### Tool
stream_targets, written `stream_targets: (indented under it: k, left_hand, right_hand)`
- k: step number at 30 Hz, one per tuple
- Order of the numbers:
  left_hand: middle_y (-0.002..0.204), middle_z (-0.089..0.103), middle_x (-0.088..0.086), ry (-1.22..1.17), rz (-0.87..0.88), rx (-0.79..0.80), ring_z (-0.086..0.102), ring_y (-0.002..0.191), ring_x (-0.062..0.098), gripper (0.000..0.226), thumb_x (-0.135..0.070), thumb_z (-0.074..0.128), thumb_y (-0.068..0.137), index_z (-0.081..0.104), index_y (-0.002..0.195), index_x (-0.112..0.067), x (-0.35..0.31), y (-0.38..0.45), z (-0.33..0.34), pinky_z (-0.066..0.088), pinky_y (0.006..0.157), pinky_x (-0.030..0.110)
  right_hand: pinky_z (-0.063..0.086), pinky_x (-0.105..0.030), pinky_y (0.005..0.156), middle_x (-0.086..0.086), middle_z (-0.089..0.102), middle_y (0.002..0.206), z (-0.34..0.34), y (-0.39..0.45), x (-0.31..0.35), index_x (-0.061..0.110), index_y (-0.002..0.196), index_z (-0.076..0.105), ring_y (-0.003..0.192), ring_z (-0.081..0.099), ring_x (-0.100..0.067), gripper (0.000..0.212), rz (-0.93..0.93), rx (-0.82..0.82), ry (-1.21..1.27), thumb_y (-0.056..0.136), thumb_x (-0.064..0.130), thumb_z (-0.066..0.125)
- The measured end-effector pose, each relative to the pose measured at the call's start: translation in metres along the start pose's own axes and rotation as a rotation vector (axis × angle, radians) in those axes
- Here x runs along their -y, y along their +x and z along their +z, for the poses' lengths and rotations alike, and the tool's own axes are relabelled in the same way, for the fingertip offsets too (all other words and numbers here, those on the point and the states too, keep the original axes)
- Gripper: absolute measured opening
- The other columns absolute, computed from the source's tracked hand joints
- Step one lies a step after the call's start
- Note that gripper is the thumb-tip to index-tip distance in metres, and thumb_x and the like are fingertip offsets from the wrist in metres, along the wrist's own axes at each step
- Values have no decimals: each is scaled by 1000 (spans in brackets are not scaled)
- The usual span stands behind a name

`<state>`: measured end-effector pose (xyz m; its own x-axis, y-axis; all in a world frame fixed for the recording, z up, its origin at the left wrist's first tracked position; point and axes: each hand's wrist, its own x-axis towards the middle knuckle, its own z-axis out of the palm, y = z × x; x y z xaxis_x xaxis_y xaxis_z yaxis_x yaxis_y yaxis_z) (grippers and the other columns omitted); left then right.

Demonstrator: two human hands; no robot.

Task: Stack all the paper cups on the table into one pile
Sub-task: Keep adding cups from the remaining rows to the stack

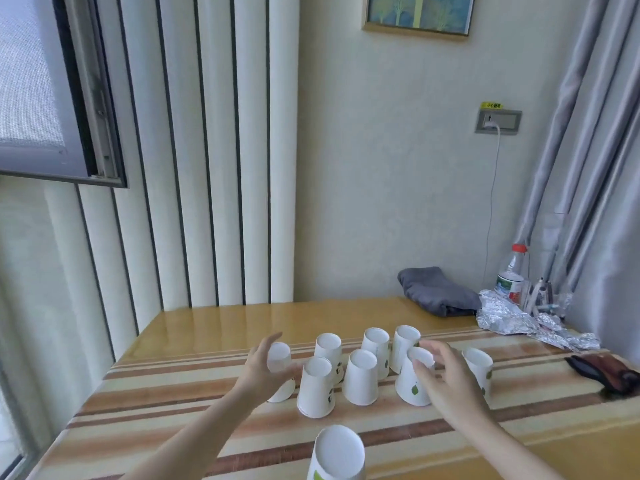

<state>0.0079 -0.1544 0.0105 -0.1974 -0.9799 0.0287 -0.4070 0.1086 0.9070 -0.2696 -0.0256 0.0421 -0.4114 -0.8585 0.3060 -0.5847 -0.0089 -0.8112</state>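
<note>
Several white paper cups stand upside down on the striped table (166, 407). My left hand (261, 370) curls around the leftmost cup (278, 356), which is tilted. My right hand (450, 375) pinches the top of a leaf-printed cup (410, 386), also tilted. Between my hands stand two cups in front (317, 389) (360, 379) and three behind (329, 348) (377, 342) (403, 339). One cup (481, 367) stands right of my right hand, partly hidden by it. Another cup (337, 455) is closest to me at the bottom edge.
A folded grey cloth (436, 289), crumpled foil (519, 320) and a plastic bottle (510, 275) sit at the back right by the curtain. A dark brown object (609, 374) lies at the right edge. The wall bounds the table's far side.
</note>
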Motion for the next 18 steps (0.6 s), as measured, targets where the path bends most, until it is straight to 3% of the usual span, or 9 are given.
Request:
stream_targets:
  k: [2,5,10,13,15,18]
  left_hand:
    - [141,41,6,9,3,-3,45,124,24,65,-36,72,82,42,139,-30,5,11,8,42,103,40]
    - [134,47,6,37,28,15,49,112,22,56,-27,67,87,42,137,-29,15,16,10,43,91,32]
    - [120,55,4,40,103,-52,48,90,19,68,-21,69,86,32,142,-32,13,1,-2,43,79,30]
    - [116,56,-2,-142,142,-133,57,100,22,82,-22,77,79,26,143,-32,-10,-22,-16,52,85,37]
    - [116,62,-6,-193,204,-164,61,109,18,70,-28,83,71,44,130,-30,-31,-44,-27,54,92,38]
    - [103,72,-13,-208,313,-105,67,100,4,46,-27,84,69,59,107,-33,-69,-83,-35,56,78,20]
  right_hand:
    - [35,-18,77,5,52,108,-4,12,-10,25,113,55,106,46,-14,37,-24,7,-125,82,7,64]
    - [34,-23,88,7,48,112,-2,28,-28,25,121,54,111,45,-13,50,-10,73,-221,77,7,69]
    - [39,-29,86,3,45,118,17,41,-41,27,128,48,103,51,-18,56,68,126,-244,78,23,73]
    - [38,-32,77,3,52,111,26,41,-43,22,128,45,100,51,-20,56,144,96,-140,79,23,72]
    - [39,-33,73,0,58,111,31,35,-41,17,125,46,95,52,-21,55,210,46,-55,78,23,73]
    - [41,-32,68,-4,58,105,27,21,-26,11,124,47,82,54,-19,55,297,-21,23,79,26,74]
